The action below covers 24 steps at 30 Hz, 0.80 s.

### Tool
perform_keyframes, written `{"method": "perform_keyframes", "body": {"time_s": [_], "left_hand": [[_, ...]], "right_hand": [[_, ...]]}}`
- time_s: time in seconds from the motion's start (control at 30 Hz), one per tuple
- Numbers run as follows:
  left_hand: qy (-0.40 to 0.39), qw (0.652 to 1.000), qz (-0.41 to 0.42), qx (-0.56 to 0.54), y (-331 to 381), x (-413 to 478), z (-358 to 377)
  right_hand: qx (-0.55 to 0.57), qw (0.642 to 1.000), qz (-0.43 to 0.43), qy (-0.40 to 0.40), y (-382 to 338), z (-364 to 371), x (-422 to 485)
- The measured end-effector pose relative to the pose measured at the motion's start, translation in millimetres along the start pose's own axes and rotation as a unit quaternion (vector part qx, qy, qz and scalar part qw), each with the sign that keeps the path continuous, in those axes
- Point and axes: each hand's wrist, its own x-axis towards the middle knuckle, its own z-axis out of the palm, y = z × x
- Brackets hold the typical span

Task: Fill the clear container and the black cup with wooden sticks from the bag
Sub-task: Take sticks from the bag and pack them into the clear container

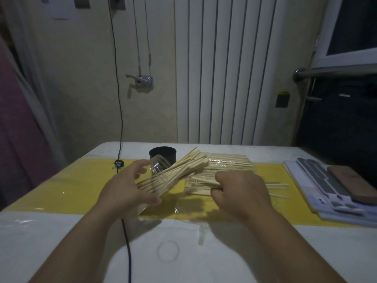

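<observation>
- The left hand (126, 186) held the clear container (158, 172) tilted on its side, just above the tabletop (61, 242), its fingers (141, 164) curled round the wall and the thumb pressed against the near side.
- A bundle of wooden sticks (183, 166) stuck out of the container's mouth, fanning away from the left fingers toward the far right.
- The right hand (240, 190) rested on the bag (230, 167), fingers curled and clamped on a small bunch of sticks.
- The bag lay flat under and beyond the right fingers, with a few loose sticks just to their right.
- The black cup (162, 157) stood upright just beyond the left fingers, behind the container.
- A yellow mat (81, 186) ran across the white tabletop beneath both hands.
- A black cable (126, 242) crossed the tabletop under the left forearm and climbed the wall.
- A stack of booklets (306, 184) with a phone (350, 184) on top lay well right of the right fingers.
- The room was dim; a white ribbed radiator (216, 78) stood against the far wall, and a window (350, 27) sat at upper right.
</observation>
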Motion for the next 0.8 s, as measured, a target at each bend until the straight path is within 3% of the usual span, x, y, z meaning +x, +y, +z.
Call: {"method": "perform_keyframes", "body": {"time_s": [0.07, 0.13, 0.2, 0.3, 0.57, 0.8], "left_hand": [[0.001, 1.000, 0.001, 0.002, 0, 0, 0], [-0.001, 1.000, 0.003, 0.003, -1, 0, 0], [-0.003, 1.000, 0.008, 0.006, -2, 0, -1], [-0.007, 1.000, 0.018, 0.017, -1, 0, -2], [-0.024, 0.997, 0.035, 0.063, 0, 0, 0], [-0.019, 0.996, 0.040, 0.082, 1, -1, 1]], "right_hand": [[0.002, 0.991, -0.033, 0.126, 5, 4, 0], [0.044, 0.960, -0.076, 0.267, 10, 7, 0], [0.067, 0.932, -0.106, 0.339, 13, 10, 0], [0.098, 0.908, -0.084, 0.399, 9, 5, -2], [0.301, 0.848, -0.032, 0.435, -1, 4, -9], [0.535, 0.791, 0.107, 0.277, -20, -5, -9]]}}
